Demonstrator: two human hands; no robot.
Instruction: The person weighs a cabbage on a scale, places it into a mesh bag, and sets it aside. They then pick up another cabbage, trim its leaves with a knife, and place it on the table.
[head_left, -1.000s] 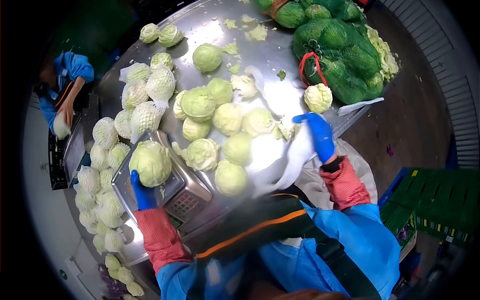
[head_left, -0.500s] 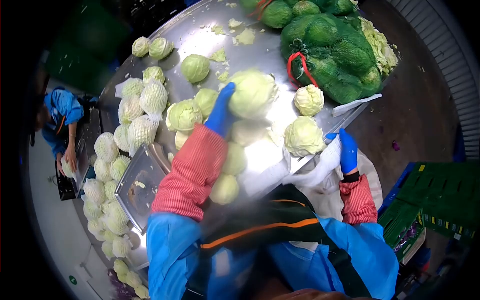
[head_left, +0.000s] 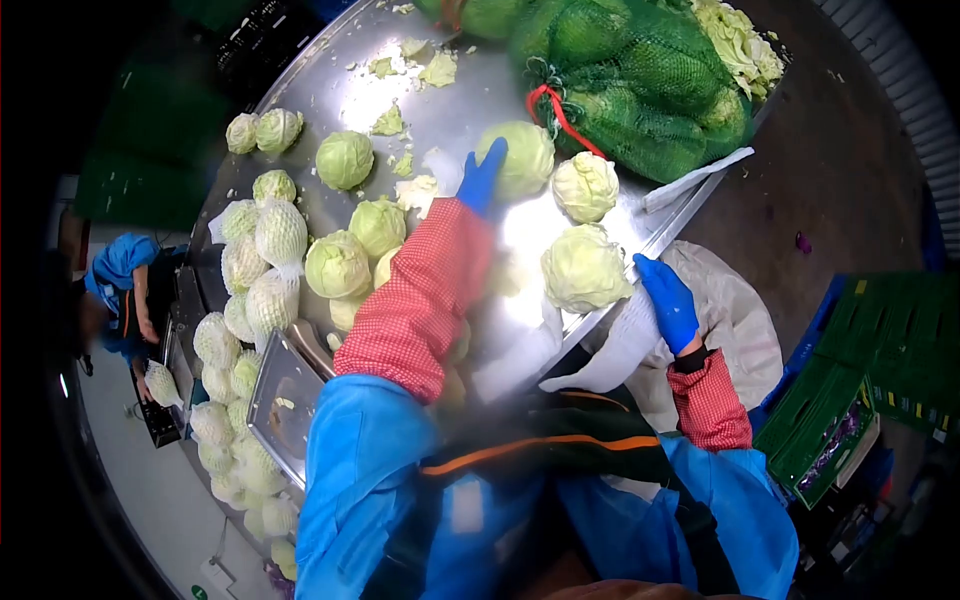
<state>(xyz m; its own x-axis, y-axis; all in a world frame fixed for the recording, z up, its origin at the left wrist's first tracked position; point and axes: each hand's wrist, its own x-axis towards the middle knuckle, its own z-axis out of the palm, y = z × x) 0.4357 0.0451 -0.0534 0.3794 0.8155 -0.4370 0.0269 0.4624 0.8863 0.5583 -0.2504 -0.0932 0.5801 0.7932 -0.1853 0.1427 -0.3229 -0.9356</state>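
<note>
My left hand [head_left: 482, 178], in a blue glove, lies with fingers apart against the left side of a slightly blurred pale green cabbage [head_left: 522, 160]. My right hand [head_left: 668, 302], also blue-gloved, is closed on the upper end of a white foam net [head_left: 622, 345] at the table's near edge. Its fingertips come close to a larger trimmed cabbage [head_left: 586, 270]. Behind that sits a smaller trimmed cabbage [head_left: 585, 187]. More bare cabbages, among them one in front [head_left: 338, 265], lie left of my left arm, which partly hides some.
Many cabbages in white foam nets [head_left: 275, 300] line the left side, beside a metal tray [head_left: 285, 400]. Green mesh sacks [head_left: 640, 90] fill the table's back right. Leaf scraps [head_left: 388, 120] litter the metal table [head_left: 450, 110]. Green crates [head_left: 850, 370] stand right; a co-worker [head_left: 125, 270] is left.
My left hand has carried the cabbage right, beside the small trimmed one, and its fingers have spread. My right hand and the foam net have lowered slightly. The view has shifted.
</note>
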